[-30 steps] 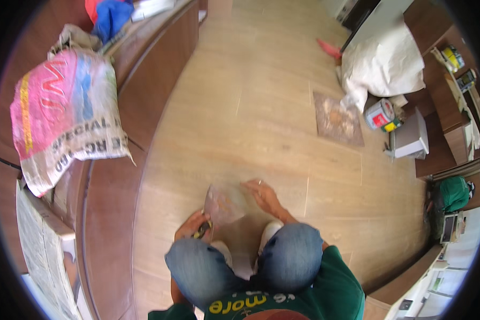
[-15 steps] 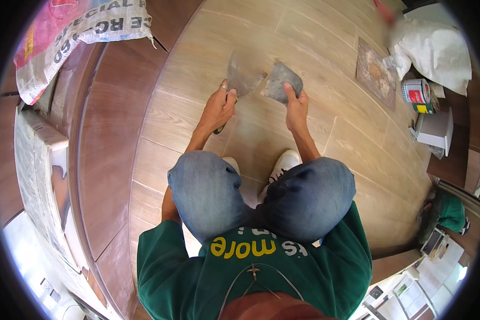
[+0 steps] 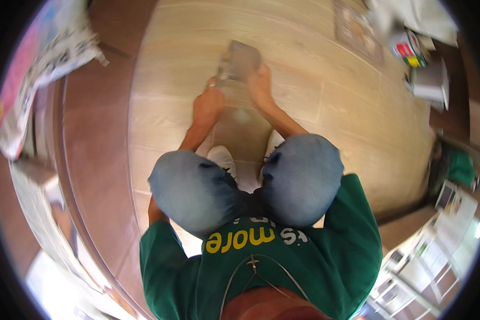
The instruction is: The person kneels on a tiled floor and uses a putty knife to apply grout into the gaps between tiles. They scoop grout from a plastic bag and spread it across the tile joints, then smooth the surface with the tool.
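Note:
Out in front of my knees, my left hand is closed around a putty knife, its blade turned nearly edge-on and smeared by motion. My right hand grips a flat grey scraper plate by its right edge. Plate and knife blade meet or overlap in this view; whether they touch I cannot tell. Both are above the wood-look tiled floor.
Brown panelling runs along the left, with a printed woven sack over it. At the upper right are a stained board, a white sack, paint cans and a white box.
My hands have come together from apart, the right one moving left with the plate until it meets the knife blade. The whole view has shifted, and hands and tools are blurred.

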